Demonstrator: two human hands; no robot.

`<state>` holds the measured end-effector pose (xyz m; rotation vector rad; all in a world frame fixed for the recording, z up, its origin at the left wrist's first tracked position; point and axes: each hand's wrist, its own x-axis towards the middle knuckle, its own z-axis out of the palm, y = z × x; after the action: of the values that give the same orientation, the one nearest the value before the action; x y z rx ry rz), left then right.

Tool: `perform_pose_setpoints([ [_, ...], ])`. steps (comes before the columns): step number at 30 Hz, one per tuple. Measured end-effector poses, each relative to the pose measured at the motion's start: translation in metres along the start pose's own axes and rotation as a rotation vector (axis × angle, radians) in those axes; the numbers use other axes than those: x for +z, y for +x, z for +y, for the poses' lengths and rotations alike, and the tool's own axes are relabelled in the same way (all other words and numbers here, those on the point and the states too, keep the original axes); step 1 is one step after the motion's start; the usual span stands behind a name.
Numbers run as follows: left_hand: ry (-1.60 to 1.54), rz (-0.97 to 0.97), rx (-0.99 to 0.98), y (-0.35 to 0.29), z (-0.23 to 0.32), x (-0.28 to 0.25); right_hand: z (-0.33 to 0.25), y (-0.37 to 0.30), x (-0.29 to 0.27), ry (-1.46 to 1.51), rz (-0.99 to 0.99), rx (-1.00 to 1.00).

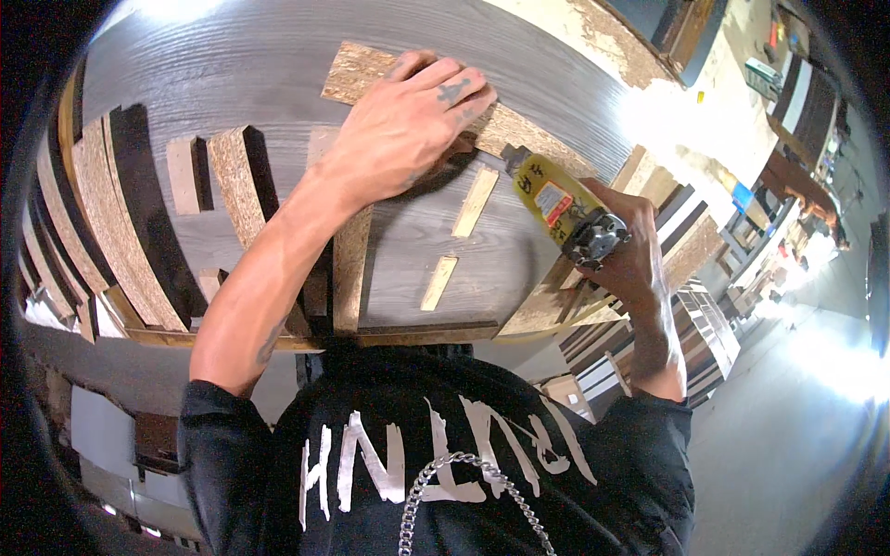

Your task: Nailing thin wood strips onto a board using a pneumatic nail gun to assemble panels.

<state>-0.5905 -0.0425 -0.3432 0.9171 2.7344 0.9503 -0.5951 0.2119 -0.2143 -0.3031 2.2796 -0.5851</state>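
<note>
My left hand (422, 120) is curled over a long strip of particleboard (357, 74), pressing on it near its left part. The strip lies across a grey wood-grain panel (260, 69), running down to the right. In my right hand (630, 232) is a yellow nail gun (549, 195) with a dark, bolted end cap. Its narrow nose points up and left and is close to the strip's near edge; whether they touch I cannot tell. Two small pale wood slips (476, 202) lie on the panel below the nose. My left palm hides part of the strip.
More particleboard strips (243, 185) and a short block (188, 174) stand on the panel at left, with stacked boards (120, 222) beyond them. A wooden edge (426, 332) runs along the near side. Boards and offcuts (691, 241) are piled at right.
</note>
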Motion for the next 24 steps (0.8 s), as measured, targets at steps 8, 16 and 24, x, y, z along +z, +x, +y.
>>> perform_pose_setpoints([
  [8, 0.04, -0.01, -0.008, 0.002, 0.001, 0.001, -0.006, -0.003, 0.001, 0.018, -0.013, 0.108],
  [16, 0.004, -0.024, -0.008, 0.002, 0.001, -0.003, -0.014, 0.001, -0.015, -0.031, 0.071, 0.031],
  [24, -0.028, -0.029, -0.013, -0.003, 0.0, -0.005, -0.017, 0.008, -0.017, -0.044, -0.05, 0.253],
])
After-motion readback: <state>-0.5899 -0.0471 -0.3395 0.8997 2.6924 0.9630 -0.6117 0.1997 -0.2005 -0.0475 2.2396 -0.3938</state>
